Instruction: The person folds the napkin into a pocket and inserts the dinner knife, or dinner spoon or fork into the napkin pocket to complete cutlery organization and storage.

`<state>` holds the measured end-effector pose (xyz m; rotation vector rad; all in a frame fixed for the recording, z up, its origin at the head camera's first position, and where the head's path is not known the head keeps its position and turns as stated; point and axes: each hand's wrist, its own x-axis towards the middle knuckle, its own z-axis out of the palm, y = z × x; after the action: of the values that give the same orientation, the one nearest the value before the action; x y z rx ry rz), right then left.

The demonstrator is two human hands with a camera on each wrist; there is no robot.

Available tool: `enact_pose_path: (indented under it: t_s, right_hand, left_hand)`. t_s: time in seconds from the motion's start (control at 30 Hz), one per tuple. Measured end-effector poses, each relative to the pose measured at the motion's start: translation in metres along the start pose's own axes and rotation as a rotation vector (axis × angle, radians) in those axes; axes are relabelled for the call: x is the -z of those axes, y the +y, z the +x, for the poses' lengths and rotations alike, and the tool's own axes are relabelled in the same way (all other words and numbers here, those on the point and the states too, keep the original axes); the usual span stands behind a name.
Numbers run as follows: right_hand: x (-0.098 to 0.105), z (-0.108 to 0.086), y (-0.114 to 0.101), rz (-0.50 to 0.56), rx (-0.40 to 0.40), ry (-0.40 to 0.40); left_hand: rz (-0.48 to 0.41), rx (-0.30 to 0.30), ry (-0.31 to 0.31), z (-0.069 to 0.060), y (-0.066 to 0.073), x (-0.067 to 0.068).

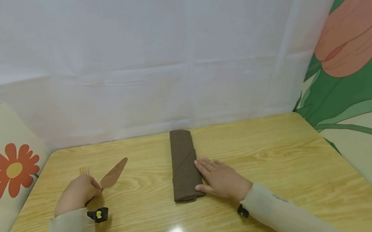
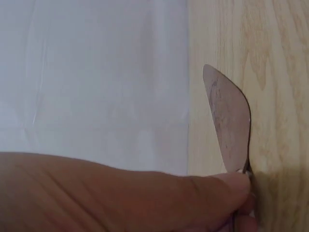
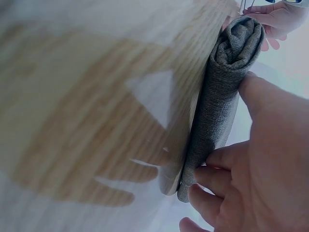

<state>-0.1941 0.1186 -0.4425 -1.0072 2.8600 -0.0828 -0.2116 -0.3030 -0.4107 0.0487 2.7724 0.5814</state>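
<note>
In the head view, my left hand (image 1: 79, 191) is low over the table's left side and pinches a broad-bladed knife (image 1: 114, 174) near the neck. Its brownish metal blade (image 2: 231, 118) points away in the left wrist view, and the fingers cover most of the handle. Fork tines (image 1: 84, 170) show just beyond the left hand; the rest of the fork is hidden. My right hand (image 1: 223, 179) lies with extended fingers against the right side of a rolled brown cloth (image 1: 184, 169). The right wrist view shows the cloth's coiled end (image 3: 240, 44) and the fingers touching its side.
A wooden table (image 1: 271, 148) lies under both hands. A white sheet (image 1: 166, 57) hangs behind its far edge, with flower-patterned panels at the left and right (image 1: 357, 94).
</note>
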Motion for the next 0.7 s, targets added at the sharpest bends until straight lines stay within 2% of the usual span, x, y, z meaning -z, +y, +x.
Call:
enact_pose_path:
  t_s: [0.4, 0.5, 0.6, 0.7]
  right_hand:
    - [0.002, 0.001, -0.001, 0.010, -0.018, -0.019]
    - [0.001, 0.001, -0.002, 0.001, -0.021, -0.016]
    - [0.001, 0.000, -0.002, -0.001, -0.021, -0.019]
    - [0.001, 0.000, -0.002, 0.003, -0.024, -0.030]
  left_hand:
    - [-0.074, -0.031, -0.017, 0.002, 0.007, -0.002]
    - [-0.160, -0.035, -0.029, 0.004, 0.010, -0.005]
    - [-0.274, -0.008, -0.043, 0.007, 0.012, -0.008]
    - [-0.339, 0.025, -0.039, 0.010, 0.012, -0.012]
